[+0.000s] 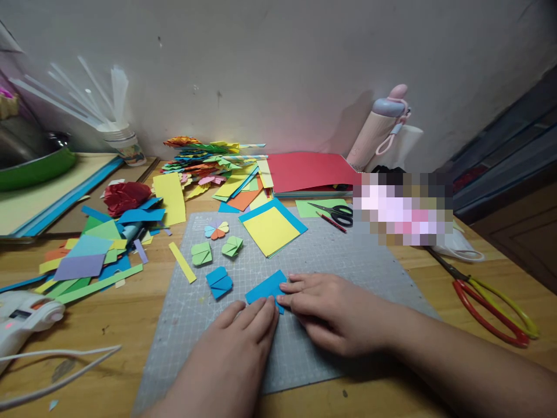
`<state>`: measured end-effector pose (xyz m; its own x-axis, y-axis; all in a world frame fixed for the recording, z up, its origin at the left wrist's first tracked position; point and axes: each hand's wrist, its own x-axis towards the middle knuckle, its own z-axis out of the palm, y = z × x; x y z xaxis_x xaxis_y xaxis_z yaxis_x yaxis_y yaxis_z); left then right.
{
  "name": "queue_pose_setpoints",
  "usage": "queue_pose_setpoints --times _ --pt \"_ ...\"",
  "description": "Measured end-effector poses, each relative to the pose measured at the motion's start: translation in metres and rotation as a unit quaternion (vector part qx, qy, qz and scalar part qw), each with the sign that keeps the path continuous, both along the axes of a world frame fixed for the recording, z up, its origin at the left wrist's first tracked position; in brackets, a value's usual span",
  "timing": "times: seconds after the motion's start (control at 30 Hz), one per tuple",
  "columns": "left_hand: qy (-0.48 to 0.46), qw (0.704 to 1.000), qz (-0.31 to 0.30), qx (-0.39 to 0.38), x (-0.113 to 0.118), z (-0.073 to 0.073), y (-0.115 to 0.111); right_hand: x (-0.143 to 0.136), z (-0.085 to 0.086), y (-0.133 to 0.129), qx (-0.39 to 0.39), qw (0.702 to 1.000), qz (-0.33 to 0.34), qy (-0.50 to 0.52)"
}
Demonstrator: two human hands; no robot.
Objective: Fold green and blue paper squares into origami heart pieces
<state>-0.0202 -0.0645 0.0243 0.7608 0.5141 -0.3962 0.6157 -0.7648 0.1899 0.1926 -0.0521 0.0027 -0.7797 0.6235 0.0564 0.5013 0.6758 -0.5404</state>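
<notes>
A folded strip of blue paper [266,285] lies on the grey cutting mat [348,273], a small blue piece showing beneath its right end. My left hand [243,334] rests flat with its fingertips on the paper's near edge. From the right, my right hand [333,307] reaches in with stretched fingers, their tips pressing on the paper's right end. The fingertips of both hands almost meet. Left of the strip sits a folded blue paper piece [219,283]. Behind it are two folded green pieces [202,254] and a multicoloured paper flower [216,229].
Yellow and blue paper squares [272,229] lie at the mat's back, near black scissors [337,213] and a pencil [333,223]. Paper scraps [82,264] and a glue gun [28,316] are at left. Large red-and-yellow-handled scissors [491,307] lie at right. A bottle [378,128] leans behind.
</notes>
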Motion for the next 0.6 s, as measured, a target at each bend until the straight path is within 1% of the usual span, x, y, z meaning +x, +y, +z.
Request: queue_pose_setpoints --times 0.23,0.43,0.6 --pt "-0.011 1.0 0.002 0.0 -0.0028 -0.0029 -0.0002 0.001 -0.0011 0.0014 -0.003 1.0 0.0 -0.003" --pt "-0.034 0.999 0.009 -0.006 -0.0038 -0.0008 0.0016 0.0007 -0.0015 0.0004 0.0 1.0 -0.003 -0.002" --pt "-0.045 0.999 0.011 0.008 -0.0045 -0.006 0.0027 0.0009 -0.0021 0.0009 -0.001 1.0 0.002 0.004"
